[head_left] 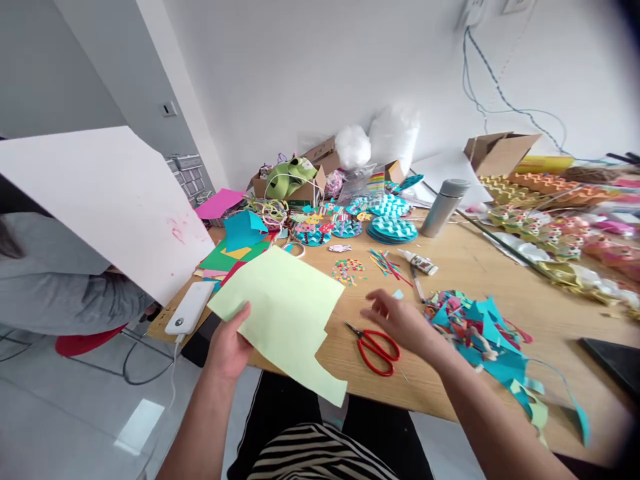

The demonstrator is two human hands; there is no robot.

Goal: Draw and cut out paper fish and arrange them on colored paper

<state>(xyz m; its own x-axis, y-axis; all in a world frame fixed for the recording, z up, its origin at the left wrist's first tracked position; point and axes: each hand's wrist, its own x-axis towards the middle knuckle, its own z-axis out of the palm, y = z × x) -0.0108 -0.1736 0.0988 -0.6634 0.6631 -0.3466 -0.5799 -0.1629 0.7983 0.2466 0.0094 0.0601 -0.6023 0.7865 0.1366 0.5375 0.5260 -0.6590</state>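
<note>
My left hand [231, 347] grips a pale green sheet of paper [285, 303] by its left edge, thumb on top. The sheet has a notch and a curved cut along its lower right side. My right hand [393, 320] is above the table, its fingers bent loosely and apart, with nothing seen in them. Just below it lie red-handled scissors [376, 350], their blades pointing up and left. A small light blue paper scrap [397, 294] lies just beyond the right hand. Small colourful paper bits [347, 272] are scattered past the sheet.
Cut paper scraps [480, 333] heap at right. Farther back are a glue bottle [420, 262], paper strips [387, 265], blue wavy discs [391, 230] and a steel flask [445, 207]. Coloured paper [233, 257] and a white power bank [190, 307] lie left. A white board [110, 207] partly hides another person [65, 280].
</note>
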